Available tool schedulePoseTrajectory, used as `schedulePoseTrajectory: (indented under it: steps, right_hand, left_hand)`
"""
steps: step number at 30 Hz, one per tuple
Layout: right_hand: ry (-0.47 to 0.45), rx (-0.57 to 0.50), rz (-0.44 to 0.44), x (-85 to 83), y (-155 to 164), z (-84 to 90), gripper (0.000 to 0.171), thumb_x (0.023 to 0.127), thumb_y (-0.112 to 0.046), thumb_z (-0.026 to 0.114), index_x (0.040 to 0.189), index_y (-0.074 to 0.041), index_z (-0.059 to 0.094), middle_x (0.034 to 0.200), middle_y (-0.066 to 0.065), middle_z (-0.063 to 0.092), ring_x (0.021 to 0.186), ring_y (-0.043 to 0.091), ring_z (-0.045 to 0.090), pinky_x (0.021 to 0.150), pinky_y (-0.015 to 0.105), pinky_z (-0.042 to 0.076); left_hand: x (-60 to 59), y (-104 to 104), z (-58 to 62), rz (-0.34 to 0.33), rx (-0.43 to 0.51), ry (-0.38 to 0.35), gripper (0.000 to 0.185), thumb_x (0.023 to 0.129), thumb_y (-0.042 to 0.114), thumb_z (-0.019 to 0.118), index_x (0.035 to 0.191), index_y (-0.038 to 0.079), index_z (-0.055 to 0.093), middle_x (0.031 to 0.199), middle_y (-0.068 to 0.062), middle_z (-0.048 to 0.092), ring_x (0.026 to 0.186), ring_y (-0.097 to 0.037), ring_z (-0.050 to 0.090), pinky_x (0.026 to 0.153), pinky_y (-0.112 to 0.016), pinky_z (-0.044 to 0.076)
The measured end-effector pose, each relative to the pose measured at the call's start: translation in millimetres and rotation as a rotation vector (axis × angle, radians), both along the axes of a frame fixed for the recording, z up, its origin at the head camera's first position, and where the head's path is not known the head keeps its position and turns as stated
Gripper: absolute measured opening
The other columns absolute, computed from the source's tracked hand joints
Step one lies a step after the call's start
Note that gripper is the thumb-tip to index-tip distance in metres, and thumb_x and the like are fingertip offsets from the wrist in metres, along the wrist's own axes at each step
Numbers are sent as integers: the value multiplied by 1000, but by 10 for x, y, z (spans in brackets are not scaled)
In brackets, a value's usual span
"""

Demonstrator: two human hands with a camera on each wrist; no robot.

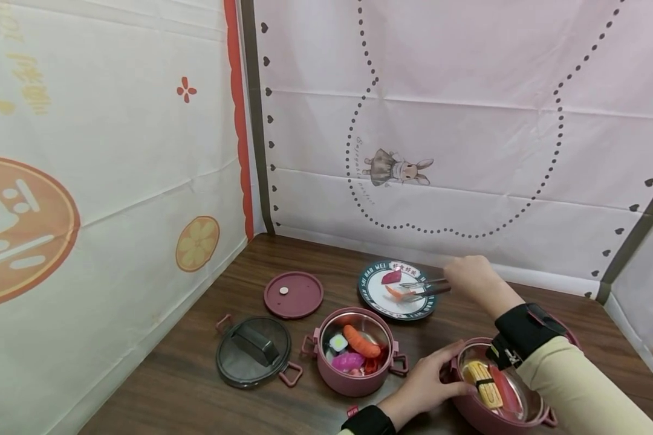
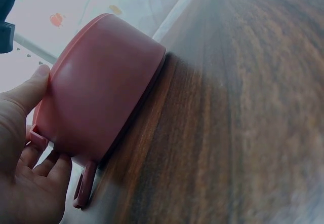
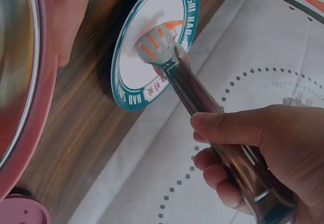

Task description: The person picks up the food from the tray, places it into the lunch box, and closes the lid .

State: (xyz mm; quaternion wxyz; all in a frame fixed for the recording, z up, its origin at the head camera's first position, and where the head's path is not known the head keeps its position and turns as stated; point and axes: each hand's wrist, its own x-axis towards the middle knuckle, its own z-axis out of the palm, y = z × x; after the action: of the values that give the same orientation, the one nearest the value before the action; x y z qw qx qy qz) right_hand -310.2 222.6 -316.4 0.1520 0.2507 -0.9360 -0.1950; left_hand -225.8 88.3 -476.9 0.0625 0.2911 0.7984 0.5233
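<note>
Over on the far side of the wooden table point(image 1: 207, 362), my right hand point(image 1: 470, 279) is curled around the handle end of a pair of metal tongs point(image 1: 424, 289), thumb on top and fingers wrapped underneath, so it's properly gripping them. The tong tips sit out ahead of my fingers, over the white plate with the teal rim point(image 1: 375, 299), and from the right wrist view they're closed on a little orange shrimp-looking food piece point(image 3: 152, 44). A dark red piece point(image 1: 391, 277) lies on the same plate, just beside the tips.

My left hand point(image 1: 424, 386) is down near me, holding the side of the pink pot point(image 1: 470, 408) on the right. In the left wrist view the thumb point(image 2: 28, 89) presses against the pot's wall and the other fingers curl under by the handle. That pot has a yellow striped piece point(image 1: 481, 382) inside.

Between the two hands sits a second pink pot point(image 1: 354, 380) full of toy food, including a sausage point(image 1: 361, 341). Left of it are a dark glass lid point(image 1: 253, 351) and a round pink lid point(image 1: 294, 294), both flat on the table.
</note>
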Motion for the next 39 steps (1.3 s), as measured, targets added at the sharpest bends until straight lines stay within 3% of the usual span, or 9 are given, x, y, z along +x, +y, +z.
schedulePoseTrajectory:
  steps: [7,10,14,21,28,31,35,39]
  right_hand:
    - [-33,-94,11,55,85,136,14,73,-12,79,71,-12,65,67,3,63,59,22,59,55,44,53]
    - [-70,-123,-2,83,143,180,12,75,-17,81,80,-13,71,73,4,68,65,24,63,58,45,54]
    - [-130,-187,-26,152,252,214,23,80,-28,81,98,-14,76,85,6,74,76,30,69,64,48,55]
    - [-162,-311,-32,394,514,211,32,87,-26,76,112,-7,73,94,11,74,83,33,70,71,52,55]
    - [-107,-377,-75,696,804,163,38,87,-28,75,117,-4,71,104,18,75,92,38,70,77,55,55]
    - [-71,-400,-90,846,968,117,39,85,-29,77,116,-7,71,104,18,75,89,40,71,72,55,55]
    - [14,-435,-92,1090,1182,36,34,81,-30,80,110,-13,73,89,8,75,75,31,69,60,54,51]
    - [116,-478,-79,1330,1368,-49,32,79,-34,81,102,-14,72,68,-5,62,58,13,53,49,44,42]
  left_hand:
    - [8,3,1,2,25,54,71,86,31,79,150,24,48,153,8,48,139,-7,46,110,-21,42]
    - [2,-1,-10,-9,36,64,71,87,30,78,150,21,47,154,6,47,141,-8,45,111,-21,40]
    - [-2,-8,-18,-16,43,66,71,87,31,78,150,21,47,154,5,46,141,-9,44,113,-22,39]
    - [-11,-2,-17,-28,60,32,71,88,29,77,151,21,45,156,3,45,142,-8,43,112,-22,40]
    - [-8,1,-17,-23,59,40,72,87,28,78,151,19,45,156,0,45,142,-9,43,113,-22,39]
    - [0,2,-14,-21,54,44,72,87,29,78,151,20,45,156,1,45,142,-9,43,113,-22,39]
    - [11,-1,-10,-23,55,49,73,87,29,78,151,19,45,156,0,45,142,-10,43,112,-21,39]
    - [2,-5,-5,-25,73,44,72,87,28,78,151,18,46,155,1,46,142,-10,43,112,-21,39]
